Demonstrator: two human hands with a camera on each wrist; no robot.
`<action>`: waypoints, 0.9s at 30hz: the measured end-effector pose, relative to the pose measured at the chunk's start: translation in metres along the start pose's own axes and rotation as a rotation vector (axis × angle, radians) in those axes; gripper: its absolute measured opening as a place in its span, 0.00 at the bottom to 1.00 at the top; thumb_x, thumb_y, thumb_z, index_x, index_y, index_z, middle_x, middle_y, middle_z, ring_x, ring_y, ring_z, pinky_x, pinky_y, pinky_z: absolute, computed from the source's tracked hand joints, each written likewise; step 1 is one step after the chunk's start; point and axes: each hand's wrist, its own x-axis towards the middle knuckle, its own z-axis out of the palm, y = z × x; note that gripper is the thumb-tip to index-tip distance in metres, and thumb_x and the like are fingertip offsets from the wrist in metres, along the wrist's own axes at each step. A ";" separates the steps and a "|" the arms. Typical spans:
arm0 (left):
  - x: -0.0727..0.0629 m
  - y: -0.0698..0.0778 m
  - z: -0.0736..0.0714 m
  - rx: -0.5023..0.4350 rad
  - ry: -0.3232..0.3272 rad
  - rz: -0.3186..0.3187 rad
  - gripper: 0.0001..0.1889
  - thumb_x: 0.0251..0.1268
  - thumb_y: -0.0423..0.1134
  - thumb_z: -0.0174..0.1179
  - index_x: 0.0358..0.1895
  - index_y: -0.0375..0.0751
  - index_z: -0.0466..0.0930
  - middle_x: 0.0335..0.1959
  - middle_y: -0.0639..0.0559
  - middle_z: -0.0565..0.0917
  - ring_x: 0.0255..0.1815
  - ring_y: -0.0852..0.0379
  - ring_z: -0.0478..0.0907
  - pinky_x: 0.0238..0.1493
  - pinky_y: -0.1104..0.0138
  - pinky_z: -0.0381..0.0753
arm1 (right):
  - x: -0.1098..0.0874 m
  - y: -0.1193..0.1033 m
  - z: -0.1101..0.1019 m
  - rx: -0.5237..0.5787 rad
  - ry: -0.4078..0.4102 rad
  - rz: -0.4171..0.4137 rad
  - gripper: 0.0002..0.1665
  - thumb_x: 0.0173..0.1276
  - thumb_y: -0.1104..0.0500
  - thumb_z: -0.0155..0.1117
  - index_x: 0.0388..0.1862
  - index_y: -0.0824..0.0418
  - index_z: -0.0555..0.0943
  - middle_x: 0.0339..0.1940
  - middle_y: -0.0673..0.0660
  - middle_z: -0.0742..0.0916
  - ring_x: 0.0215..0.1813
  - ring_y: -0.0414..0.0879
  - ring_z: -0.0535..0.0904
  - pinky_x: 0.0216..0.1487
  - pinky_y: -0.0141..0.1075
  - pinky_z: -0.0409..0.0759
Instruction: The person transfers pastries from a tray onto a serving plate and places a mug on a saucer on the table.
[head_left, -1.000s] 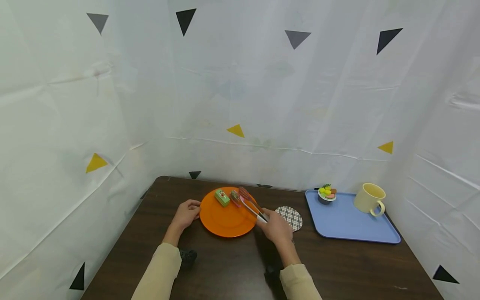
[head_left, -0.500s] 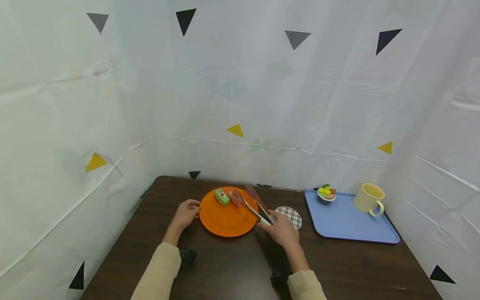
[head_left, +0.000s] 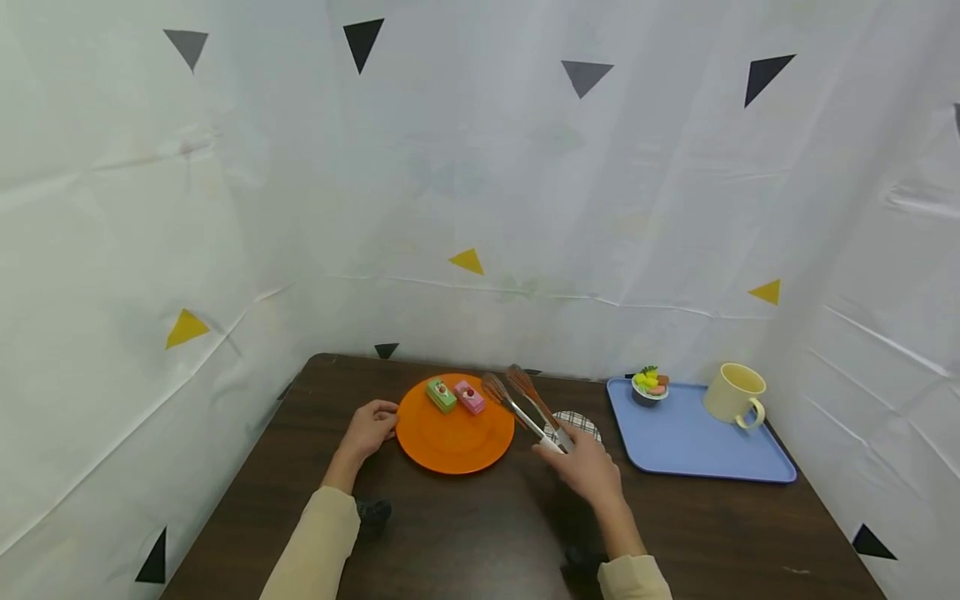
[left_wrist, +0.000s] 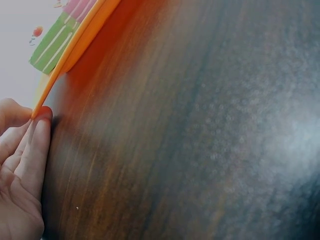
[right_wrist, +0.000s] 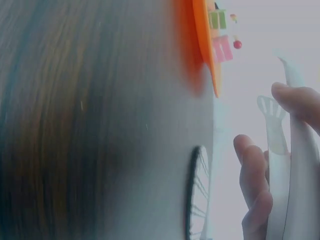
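Observation:
My left hand (head_left: 371, 429) pinches the left rim of an orange plate (head_left: 450, 447), thumb above and fingertip below in the left wrist view. A green toy cake slice (head_left: 441, 395) and a pink one (head_left: 470, 398) sit side by side on the far part of the plate, each topped with a small red fruit. To the right of the plate, my right hand (head_left: 591, 473) grips tongs (right_wrist: 278, 185) by their pale handles. The two slotted brown heads of the tongs stand spread and hold nothing, pointing away beside the plate's right rim.
Under the tongs lies a round checked coaster (head_left: 588, 423), partly covered by the right hand. Farther right, a blue tray (head_left: 697, 454) carries a small bowl of toy food (head_left: 649, 387) and a yellow mug (head_left: 735, 393). A white curtain (head_left: 450, 167) surrounds the dark wooden table (head_left: 480, 533).
The tongs have drawn back to the right from over the pink cake slice, which stays on the plate, and their heads now stand beside the plate. My left hand keeps its place at the rim.

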 end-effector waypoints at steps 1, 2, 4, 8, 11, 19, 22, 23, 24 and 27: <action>0.001 0.000 0.000 -0.002 0.001 -0.003 0.17 0.84 0.37 0.58 0.68 0.34 0.79 0.55 0.38 0.87 0.50 0.51 0.85 0.53 0.65 0.89 | 0.000 0.001 -0.002 -0.004 0.008 0.003 0.53 0.63 0.22 0.71 0.79 0.49 0.77 0.61 0.63 0.88 0.43 0.54 0.81 0.37 0.47 0.72; 0.000 0.000 0.000 -0.003 0.000 -0.001 0.17 0.84 0.37 0.58 0.68 0.33 0.78 0.55 0.37 0.87 0.50 0.51 0.85 0.53 0.65 0.89 | -0.001 0.004 -0.004 -0.010 0.017 0.007 0.53 0.63 0.23 0.71 0.80 0.49 0.77 0.61 0.64 0.88 0.43 0.54 0.81 0.36 0.47 0.72; 0.000 0.000 0.000 -0.002 -0.003 0.004 0.18 0.84 0.37 0.58 0.68 0.33 0.78 0.56 0.37 0.87 0.51 0.50 0.86 0.54 0.65 0.90 | -0.001 0.008 -0.007 -0.020 0.035 0.013 0.52 0.64 0.24 0.71 0.80 0.49 0.76 0.62 0.65 0.87 0.42 0.54 0.81 0.35 0.45 0.71; -0.002 0.000 -0.001 0.000 -0.014 0.022 0.19 0.84 0.37 0.57 0.69 0.30 0.77 0.57 0.34 0.86 0.52 0.48 0.86 0.54 0.62 0.90 | -0.005 0.016 -0.014 -0.014 0.055 0.032 0.50 0.67 0.28 0.71 0.81 0.50 0.75 0.64 0.66 0.87 0.44 0.55 0.81 0.34 0.43 0.71; -0.002 0.000 -0.001 0.001 -0.016 0.020 0.19 0.84 0.37 0.57 0.69 0.31 0.77 0.58 0.34 0.86 0.52 0.49 0.86 0.54 0.64 0.90 | -0.008 0.024 -0.020 0.008 0.060 0.039 0.48 0.69 0.30 0.71 0.81 0.51 0.74 0.65 0.65 0.87 0.47 0.55 0.82 0.35 0.43 0.72; -0.003 0.001 0.000 -0.005 -0.009 0.013 0.19 0.84 0.37 0.57 0.69 0.30 0.77 0.59 0.32 0.85 0.53 0.45 0.86 0.57 0.59 0.90 | -0.011 0.048 -0.028 0.027 0.079 0.082 0.52 0.65 0.23 0.69 0.79 0.51 0.76 0.61 0.64 0.88 0.46 0.56 0.81 0.37 0.49 0.73; -0.004 0.001 0.000 -0.005 -0.006 0.015 0.19 0.84 0.37 0.57 0.68 0.30 0.77 0.60 0.31 0.85 0.53 0.44 0.85 0.58 0.57 0.89 | -0.015 0.052 -0.033 0.038 0.067 0.108 0.52 0.66 0.24 0.69 0.79 0.52 0.75 0.61 0.64 0.87 0.47 0.56 0.81 0.38 0.49 0.73; -0.004 0.001 0.001 -0.004 -0.006 0.017 0.19 0.84 0.37 0.57 0.68 0.29 0.77 0.60 0.31 0.84 0.53 0.44 0.85 0.57 0.57 0.90 | -0.019 0.048 -0.037 0.046 0.049 0.134 0.53 0.66 0.25 0.70 0.80 0.53 0.74 0.62 0.64 0.87 0.48 0.56 0.81 0.38 0.48 0.73; -0.004 0.001 0.001 -0.003 -0.006 0.017 0.19 0.84 0.37 0.57 0.68 0.29 0.77 0.60 0.31 0.84 0.53 0.45 0.85 0.58 0.57 0.90 | -0.020 0.050 -0.038 0.042 0.046 0.144 0.52 0.67 0.26 0.70 0.80 0.53 0.73 0.62 0.64 0.87 0.47 0.56 0.81 0.38 0.47 0.73; -0.004 0.002 0.000 0.002 -0.010 0.018 0.19 0.84 0.37 0.57 0.68 0.30 0.77 0.60 0.31 0.85 0.53 0.47 0.86 0.57 0.58 0.90 | -0.020 0.058 -0.039 0.030 0.042 0.164 0.52 0.67 0.25 0.69 0.81 0.53 0.72 0.59 0.63 0.87 0.45 0.55 0.81 0.36 0.45 0.72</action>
